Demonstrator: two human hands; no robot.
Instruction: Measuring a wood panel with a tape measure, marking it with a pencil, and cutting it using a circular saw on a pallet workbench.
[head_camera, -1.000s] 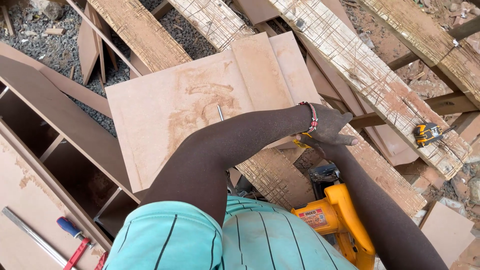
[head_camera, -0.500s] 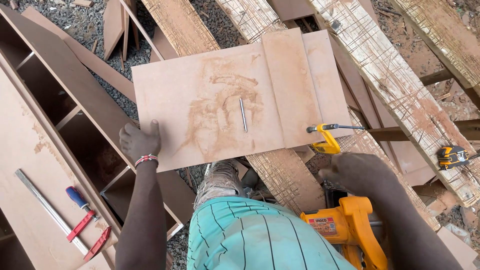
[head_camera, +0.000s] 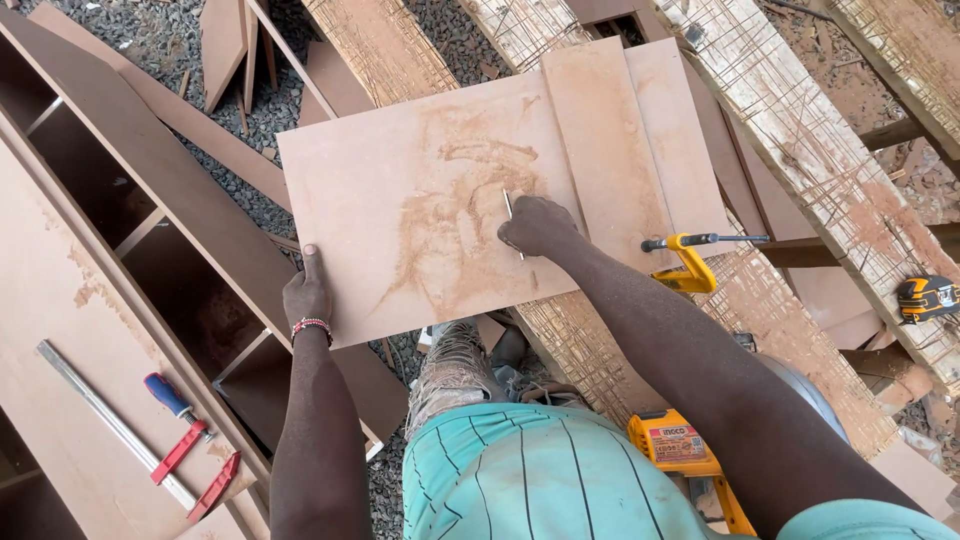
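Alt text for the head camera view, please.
Seen from above, the right hand closes on a thin pencil on a dusty brown board, while the left hand grips the board's near corner. A yellow clamp sits to the right.

Teal striped tee (head_camera: 540, 480), ripped jeans (head_camera: 455, 370), beaded bracelet (head_camera: 311, 325) on L wrist.

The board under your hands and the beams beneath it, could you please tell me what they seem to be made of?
The board looks like smooth, unfinished fibreboard or plywood: flat, even tan face, dusted with reddish sawdust. The beams look like rough-sawn timber, with coarse grain and a stained, scored surface. The left hand grips the board's edge.
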